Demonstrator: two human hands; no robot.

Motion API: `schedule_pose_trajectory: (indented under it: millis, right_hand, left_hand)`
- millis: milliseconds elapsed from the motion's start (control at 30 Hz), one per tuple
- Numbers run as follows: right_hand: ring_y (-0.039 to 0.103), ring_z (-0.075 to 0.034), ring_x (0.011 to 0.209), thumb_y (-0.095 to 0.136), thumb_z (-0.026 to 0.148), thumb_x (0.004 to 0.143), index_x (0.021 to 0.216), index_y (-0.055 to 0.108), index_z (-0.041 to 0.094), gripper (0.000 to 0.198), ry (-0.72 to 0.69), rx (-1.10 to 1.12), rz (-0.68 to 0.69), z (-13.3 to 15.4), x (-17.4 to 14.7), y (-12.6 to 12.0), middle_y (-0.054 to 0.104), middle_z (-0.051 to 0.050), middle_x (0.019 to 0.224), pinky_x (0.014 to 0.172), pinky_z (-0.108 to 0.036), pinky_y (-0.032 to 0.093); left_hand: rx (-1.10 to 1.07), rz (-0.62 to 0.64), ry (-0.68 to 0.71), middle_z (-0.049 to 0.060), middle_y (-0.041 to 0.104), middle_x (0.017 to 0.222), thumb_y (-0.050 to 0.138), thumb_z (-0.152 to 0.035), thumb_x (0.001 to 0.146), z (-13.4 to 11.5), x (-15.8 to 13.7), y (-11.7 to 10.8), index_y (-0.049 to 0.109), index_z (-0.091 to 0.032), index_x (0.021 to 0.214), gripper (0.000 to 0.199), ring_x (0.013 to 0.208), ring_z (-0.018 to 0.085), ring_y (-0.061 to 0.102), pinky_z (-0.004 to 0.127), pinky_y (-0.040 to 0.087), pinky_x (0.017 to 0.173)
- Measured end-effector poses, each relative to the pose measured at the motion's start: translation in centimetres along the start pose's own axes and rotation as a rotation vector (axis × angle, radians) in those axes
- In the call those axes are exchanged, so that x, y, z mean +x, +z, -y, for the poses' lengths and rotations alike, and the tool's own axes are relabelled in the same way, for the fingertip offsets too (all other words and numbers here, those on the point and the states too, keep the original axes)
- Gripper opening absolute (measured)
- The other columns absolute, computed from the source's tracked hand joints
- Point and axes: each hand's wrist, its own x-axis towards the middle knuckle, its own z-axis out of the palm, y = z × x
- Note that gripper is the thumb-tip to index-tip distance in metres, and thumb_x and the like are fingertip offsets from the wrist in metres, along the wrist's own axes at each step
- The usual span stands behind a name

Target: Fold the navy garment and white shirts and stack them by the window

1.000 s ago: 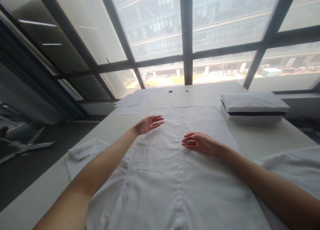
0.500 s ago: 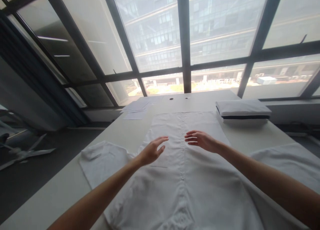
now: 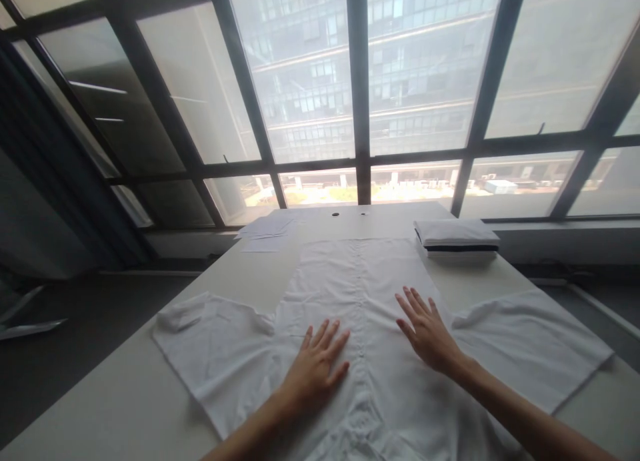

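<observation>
A white short-sleeved shirt (image 3: 350, 274) lies spread on the table, its buttoned front facing up and its hem toward the window. Both sleeves stretch out to the sides, and the collar end near me is rumpled. My left hand (image 3: 317, 364) is flat, palm down, on the shirt's left half, fingers spread, just beside the button line. Over the right half, my right hand (image 3: 425, 327) is also palm down with fingers apart; whether it presses on the cloth or hovers slightly above, I cannot tell. Neither hand grips anything.
A pale table (image 3: 125, 387) runs toward the large window (image 3: 310, 81). Folded white cloths with a dark band (image 3: 457, 239) are stacked at the back right. Loose white paper sheets (image 3: 265, 234) lie at the back left. A dark curtain (image 3: 60, 147) hangs on the left.
Both hands have come nearer to me and moved apart, turning palm down with fingers spread. The view has tilted up slightly, and the right sleeve now shows more fully.
</observation>
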Motion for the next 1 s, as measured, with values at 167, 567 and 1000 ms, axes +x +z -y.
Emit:
schedule_pose_trajectory:
  millis: [167,567,1000]
  right_hand:
    - [0.014,-0.034,0.156,0.051,0.054,0.097,0.153,0.046,0.025,0.063,0.027,0.075,0.137,3.4,-1.4,1.0,0.027,-0.012,0.166,0.122,-0.063,-0.001]
    - [0.065,-0.025,0.122,0.037,0.06,0.097,0.111,0.063,0.022,0.048,0.502,1.657,0.109,5.1,6.9,4.5,0.068,-0.015,0.126,0.108,-0.052,0.046]
    - [0.056,-0.023,0.133,0.038,0.062,0.09,0.12,0.061,0.029,0.05,0.451,1.616,-0.355,1.0,8.1,1.4,0.06,-0.01,0.141,0.107,-0.051,0.047]
  left_hand:
    - [0.0,0.006,-0.017,0.006,0.033,0.165,0.046,-0.048,0.102,0.0,0.2,0.2,0.035,-0.035,0.158,0.059,0.15,0.034,0.031,0.061,0.029,0.118]
    - [0.03,-0.057,0.008,0.006,0.04,0.161,0.046,-0.048,0.102,0.3,0.1,0.9,0.038,-0.035,0.157,0.057,0.148,0.032,0.036,0.057,0.03,0.118]
    - [0.059,-0.125,0.033,0.007,0.042,0.16,0.047,-0.047,0.102,0.8,0.1,1.8,0.037,-0.036,0.157,0.057,0.146,0.033,0.039,0.057,0.033,0.117]
